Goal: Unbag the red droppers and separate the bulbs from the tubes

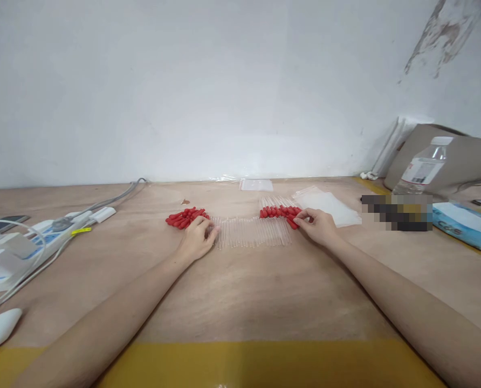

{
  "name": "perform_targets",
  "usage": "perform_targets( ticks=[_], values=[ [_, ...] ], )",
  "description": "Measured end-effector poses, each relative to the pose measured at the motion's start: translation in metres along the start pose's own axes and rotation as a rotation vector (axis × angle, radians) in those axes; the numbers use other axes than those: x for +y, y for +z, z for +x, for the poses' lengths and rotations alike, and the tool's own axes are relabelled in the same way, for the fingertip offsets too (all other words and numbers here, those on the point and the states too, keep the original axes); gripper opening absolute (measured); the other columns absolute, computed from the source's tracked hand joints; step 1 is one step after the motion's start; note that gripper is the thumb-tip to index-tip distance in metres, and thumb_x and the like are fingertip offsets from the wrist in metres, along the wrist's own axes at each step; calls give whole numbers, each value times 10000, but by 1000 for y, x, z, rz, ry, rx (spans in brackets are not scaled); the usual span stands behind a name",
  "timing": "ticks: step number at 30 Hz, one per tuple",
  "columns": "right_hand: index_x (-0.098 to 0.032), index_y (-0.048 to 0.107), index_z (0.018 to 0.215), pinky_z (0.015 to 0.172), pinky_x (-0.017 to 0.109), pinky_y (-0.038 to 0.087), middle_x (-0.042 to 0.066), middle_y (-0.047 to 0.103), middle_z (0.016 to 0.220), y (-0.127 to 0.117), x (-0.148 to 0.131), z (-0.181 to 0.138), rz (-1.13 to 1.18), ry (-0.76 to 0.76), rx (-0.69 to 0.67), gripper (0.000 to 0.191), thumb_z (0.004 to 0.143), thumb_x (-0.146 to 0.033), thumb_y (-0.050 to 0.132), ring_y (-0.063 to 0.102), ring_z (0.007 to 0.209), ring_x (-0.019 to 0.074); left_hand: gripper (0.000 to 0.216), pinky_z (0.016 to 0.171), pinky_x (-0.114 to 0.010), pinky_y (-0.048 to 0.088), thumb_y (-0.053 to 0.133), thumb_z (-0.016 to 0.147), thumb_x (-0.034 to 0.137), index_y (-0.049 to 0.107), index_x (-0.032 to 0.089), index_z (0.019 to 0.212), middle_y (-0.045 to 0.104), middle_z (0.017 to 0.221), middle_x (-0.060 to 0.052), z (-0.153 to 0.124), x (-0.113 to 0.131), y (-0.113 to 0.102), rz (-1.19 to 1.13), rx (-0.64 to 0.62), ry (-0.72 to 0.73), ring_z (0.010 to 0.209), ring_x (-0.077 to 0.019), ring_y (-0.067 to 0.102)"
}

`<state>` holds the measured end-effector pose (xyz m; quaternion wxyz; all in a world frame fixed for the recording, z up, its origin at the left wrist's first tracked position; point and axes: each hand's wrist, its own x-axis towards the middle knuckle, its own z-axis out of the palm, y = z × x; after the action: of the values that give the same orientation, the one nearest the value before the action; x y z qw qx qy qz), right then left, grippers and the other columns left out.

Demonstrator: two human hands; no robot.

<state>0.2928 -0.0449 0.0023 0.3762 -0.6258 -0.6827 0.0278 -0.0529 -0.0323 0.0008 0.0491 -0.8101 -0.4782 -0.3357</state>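
A row of thin clear tubes point(252, 233) lies side by side on the table between my hands. My left hand point(196, 237) is at the row's left end with its fingers curled together; what they grip, if anything, is hidden. Just behind it lies a heap of loose red rubber bulbs point(181, 217). My right hand point(316, 225) pinches a red rubber bulb point(292, 222) between thumb and fingers at the row's right end. Behind the row, several droppers point(279, 210) lie together, red bulbs towards me and clear tubes pointing to the wall.
Clear plastic bags point(331, 207) lie beyond my right hand, and a white sheet point(256, 185) by the wall. A power strip point(42, 242) with cables is at left. A water bottle point(422, 167), grey bag point(459, 151) and blue tissue pack point(467, 226) stand at right.
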Motion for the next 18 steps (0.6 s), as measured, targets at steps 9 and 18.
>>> perform_targets(
  ticks=[9,18],
  values=[
    [-195,691,818,617,258,386,34,643,770,-3,9,13,-19,81,135,273,762,-368,488,531,643,147,195,807,-367,424,444,833,304,586,171,835,557,842,-63,-1,5,-5,42,69,74,850,-204,512],
    [-269,714,801,678,327,352,69,600,800,0,-17,36,-418,-13,-57,251,736,-422,526,511,801,224,168,813,-365,417,456,825,275,588,172,824,558,853,-60,-1,5,-7,52,93,66,852,-199,510]
  ],
)
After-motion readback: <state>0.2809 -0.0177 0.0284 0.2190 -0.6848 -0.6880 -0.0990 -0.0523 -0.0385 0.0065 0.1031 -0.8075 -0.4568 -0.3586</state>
